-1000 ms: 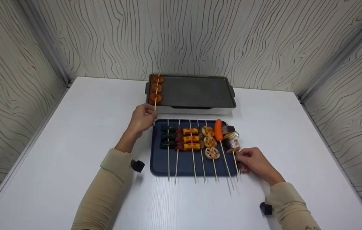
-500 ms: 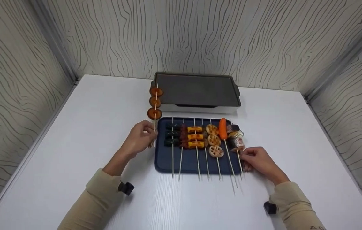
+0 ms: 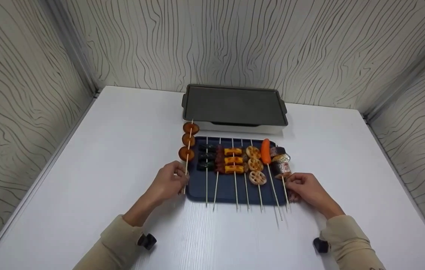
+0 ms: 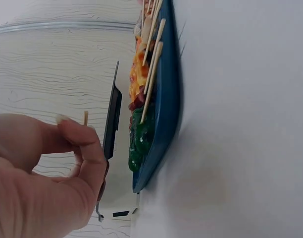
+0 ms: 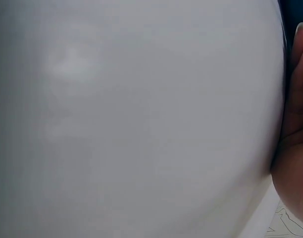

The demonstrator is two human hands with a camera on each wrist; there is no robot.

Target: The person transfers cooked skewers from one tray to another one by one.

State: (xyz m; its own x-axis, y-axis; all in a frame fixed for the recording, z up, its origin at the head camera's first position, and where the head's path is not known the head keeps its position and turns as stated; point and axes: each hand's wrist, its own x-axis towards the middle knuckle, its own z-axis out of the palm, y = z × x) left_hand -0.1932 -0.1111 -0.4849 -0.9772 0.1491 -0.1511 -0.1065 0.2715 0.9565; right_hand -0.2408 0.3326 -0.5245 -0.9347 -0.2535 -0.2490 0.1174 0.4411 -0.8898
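Observation:
My left hand [image 3: 169, 180] pinches the stick of a skewer of three round brown-orange slices [image 3: 188, 140] by its lower part, over the left edge of the blue tray [image 3: 197, 193]. In the left wrist view, a stick end [image 4: 85, 117] pokes up between thumb and fingers. On the tray lie skewers of dark green pieces [image 3: 207, 156], dark red meat [image 3: 219, 159], yellow pieces [image 3: 234, 160], lotus root slices [image 3: 255, 164], an orange-red sausage [image 3: 265, 151] and fish-like chunks [image 3: 281, 167]. With curled fingers my right hand [image 3: 306, 189] holds the tray's right rim, beside the fish-like skewer.
Behind the tray stands a dark flat griddle [image 3: 235, 105] with a pale base and side handles. Stick ends overhang the tray's front edge. Wood-grain-patterned walls [image 3: 212, 45] enclose the white table [image 3: 137, 123] at the back and sides.
My left hand has drawn the round-slice skewer off the griddle's left end, toward me and down to the tray's left edge. The right hand has stayed at the tray's right rim.

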